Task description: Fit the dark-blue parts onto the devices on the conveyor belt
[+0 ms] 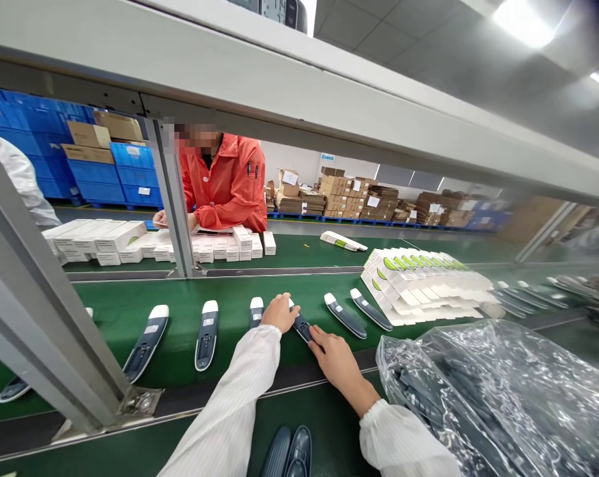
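On the green belt lies a slim dark-blue handheld device with a white tip (302, 326), tilted between my two hands. My left hand (279, 314) has closed fingers at its white end. The fingers of my right hand (335, 358) pinch its lower dark end. Just left of my left hand is another such device (256, 311), partly hidden by the sleeve. More lie spaced along the belt: one device (207, 335) and a second device (148, 341) to the left, one device (345, 316) and a second device (372, 309) to the right.
A clear plastic bag (498, 391) of dark parts lies at the right. Dark-blue pieces (287, 454) rest at the bottom. Flat white-and-green cartons (419, 285) are stacked beyond. A metal post (46, 331) stands left. Across the belt, a person in red (230, 185) is behind white boxes (220, 246).
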`<state>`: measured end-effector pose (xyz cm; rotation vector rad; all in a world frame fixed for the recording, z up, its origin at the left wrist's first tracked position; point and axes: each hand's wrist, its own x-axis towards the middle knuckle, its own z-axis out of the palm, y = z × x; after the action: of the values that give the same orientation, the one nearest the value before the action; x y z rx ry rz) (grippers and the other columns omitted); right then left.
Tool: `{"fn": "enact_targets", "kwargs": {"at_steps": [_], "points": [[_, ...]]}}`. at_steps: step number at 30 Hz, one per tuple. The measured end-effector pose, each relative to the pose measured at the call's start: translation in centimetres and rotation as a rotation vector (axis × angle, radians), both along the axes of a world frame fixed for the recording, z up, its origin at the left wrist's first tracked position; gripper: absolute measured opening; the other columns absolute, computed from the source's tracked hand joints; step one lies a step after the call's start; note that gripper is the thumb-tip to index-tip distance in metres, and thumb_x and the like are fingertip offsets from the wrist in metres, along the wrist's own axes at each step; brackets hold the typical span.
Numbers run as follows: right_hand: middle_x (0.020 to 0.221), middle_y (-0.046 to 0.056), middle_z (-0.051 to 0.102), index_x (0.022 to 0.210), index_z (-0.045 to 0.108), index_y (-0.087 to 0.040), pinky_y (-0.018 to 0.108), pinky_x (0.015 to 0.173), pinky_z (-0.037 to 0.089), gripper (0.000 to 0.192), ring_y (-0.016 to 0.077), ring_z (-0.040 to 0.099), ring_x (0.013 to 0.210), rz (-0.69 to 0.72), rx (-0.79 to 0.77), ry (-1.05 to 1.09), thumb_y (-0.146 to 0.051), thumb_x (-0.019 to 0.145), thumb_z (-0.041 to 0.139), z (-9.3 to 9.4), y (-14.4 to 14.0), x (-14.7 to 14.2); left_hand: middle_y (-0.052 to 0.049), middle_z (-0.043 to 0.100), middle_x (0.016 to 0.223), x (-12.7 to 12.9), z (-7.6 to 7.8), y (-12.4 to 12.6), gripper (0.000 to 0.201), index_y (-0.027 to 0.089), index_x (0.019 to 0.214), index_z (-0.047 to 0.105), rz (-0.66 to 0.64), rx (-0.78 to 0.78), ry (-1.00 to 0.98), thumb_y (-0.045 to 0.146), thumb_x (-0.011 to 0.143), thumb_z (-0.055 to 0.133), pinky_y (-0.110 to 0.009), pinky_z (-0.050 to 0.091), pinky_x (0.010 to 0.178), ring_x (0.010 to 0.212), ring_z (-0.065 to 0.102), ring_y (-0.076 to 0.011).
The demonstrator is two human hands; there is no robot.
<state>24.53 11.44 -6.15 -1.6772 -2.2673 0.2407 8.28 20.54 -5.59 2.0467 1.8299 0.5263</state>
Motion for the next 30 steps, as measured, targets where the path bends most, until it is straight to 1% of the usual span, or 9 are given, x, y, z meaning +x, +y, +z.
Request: {"fn": "enact_targets", "kwargs": {"at_steps": [4, 7, 11, 14, 18, 21, 24, 27, 30], "points": [[0.141, 0.007, 0.057, 0.136, 0.057, -0.02, 0.038, 0.098, 0.051, 0.042, 0.0268, 0.063, 0.116, -0.026, 0.017, -0.032, -0.019, 0.095, 0.05, -0.4, 1.0, 0.0, -0.016, 0.06, 0.128, 1.4, -0.4, -0.5, 0.042, 0.016, 0.131, 0.051, 0.009, 0.074, 0.052, 0.038, 0.095, 0.044, -0.036, 0.043, 0.099, 0.123, 0.054, -0.0287], [0.144, 0.007, 0.054, 0.139, 0.054, -0.022, 0.042, 0.1, 0.049, 0.043, 0.0283, 0.058, 0.121, -0.054, 0.009, -0.019, -0.023, 0.096, 0.05, 0.6, 1.0, 0.6, -0.018, 0.055, 0.137, 2.1, 0.3, -1.1, 0.049, 0.016, 0.137, 0.047, -0.003, 0.206, 0.128, 0.039, 0.094, 0.046, -0.044, 0.043, 0.1, 0.13, 0.046, -0.0341], [0.148, 0.008, 0.05, 0.142, 0.051, -0.023, 0.042, 0.11, 0.041, 0.048, 0.0268, 0.048, 0.132, 0.08, -0.041, 0.091, -0.035, 0.096, 0.055, 3.7, -4.0, 3.7, -0.015, 0.036, 0.156, 0.5, 2.1, -0.8, 0.059, 0.018, 0.146, 0.039, 0.052, 0.386, 0.133, 0.046, 0.094, 0.043, -0.052, 0.038, 0.106, 0.14, 0.032, -0.0353], [0.139, 0.003, 0.059, 0.132, 0.06, -0.032, 0.039, 0.11, 0.038, 0.045, 0.0241, 0.051, 0.127, 0.349, -0.276, 0.174, -0.048, 0.09, 0.064, 5.2, -10.0, 5.9, -0.014, 0.042, 0.152, -1.8, 2.6, -0.1, 0.059, 0.017, 0.144, 0.042, 0.14, 0.287, 0.074, 0.047, 0.093, 0.04, -0.051, 0.04, 0.104, 0.139, 0.034, -0.0348], [0.13, -0.002, 0.062, 0.102, 0.071, -0.034, 0.042, 0.108, 0.036, 0.018, 0.0237, 0.051, 0.124, 0.391, -0.387, 0.189, -0.038, 0.084, 0.074, 4.1, -14.0, 6.9, -0.014, 0.056, 0.137, -3.3, 1.6, 0.4, 0.053, 0.02, 0.137, 0.049, 0.082, -0.011, 0.044, 0.042, 0.089, 0.046, -0.044, 0.044, 0.098, 0.128, 0.048, -0.0332], [0.106, -0.001, 0.071, 0.093, 0.068, -0.028, 0.036, 0.094, 0.047, 0.006, 0.0198, 0.063, 0.102, 0.255, -0.314, 0.333, -0.028, 0.087, 0.066, 2.9, -12.0, 6.4, -0.012, 0.06, 0.13, -2.9, 0.8, 0.5, 0.048, 0.022, 0.132, 0.052, 0.042, -0.045, 0.027, 0.038, 0.087, 0.049, -0.039, 0.045, 0.094, 0.121, 0.056, -0.0299], [0.093, 0.002, 0.074, 0.104, 0.069, -0.025, 0.032, 0.077, 0.054, 0.019, 0.0182, 0.069, 0.08, 0.104, -0.131, 0.51, -0.03, 0.093, 0.054, 1.8, -7.7, 5.0, -0.012, 0.061, 0.126, -2.3, 0.4, 0.7, 0.045, 0.021, 0.128, 0.053, 0.05, -0.033, 0.022, 0.041, 0.087, 0.051, -0.036, 0.046, 0.09, 0.117, 0.059, -0.0285], [0.117, 0.009, 0.071, 0.122, 0.066, -0.02, 0.035, 0.095, 0.053, 0.035, 0.0215, 0.068, 0.104, 0.063, 0.158, 0.523, -0.025, 0.097, 0.042, 0.5, -3.5, 2.8, -0.013, 0.062, 0.124, -1.9, 0.3, 0.6, 0.045, 0.019, 0.124, 0.054, 0.058, -0.009, 0.025, 0.045, 0.087, 0.053, -0.034, 0.045, 0.09, 0.116, 0.059, -0.0281], [0.134, 0.014, 0.062, 0.131, 0.061, -0.016, 0.037, 0.106, 0.046, 0.042, 0.0233, 0.06, 0.122, 0.13, 0.217, 0.35, -0.021, 0.096, 0.039, -0.9, -1.3, 0.6, -0.014, 0.062, 0.123, -1.3, 0.1, 0.5, 0.046, 0.018, 0.122, 0.054, 0.078, 0.021, 0.031, 0.048, 0.087, 0.054, -0.034, 0.044, 0.092, 0.118, 0.057, -0.0285]]}}
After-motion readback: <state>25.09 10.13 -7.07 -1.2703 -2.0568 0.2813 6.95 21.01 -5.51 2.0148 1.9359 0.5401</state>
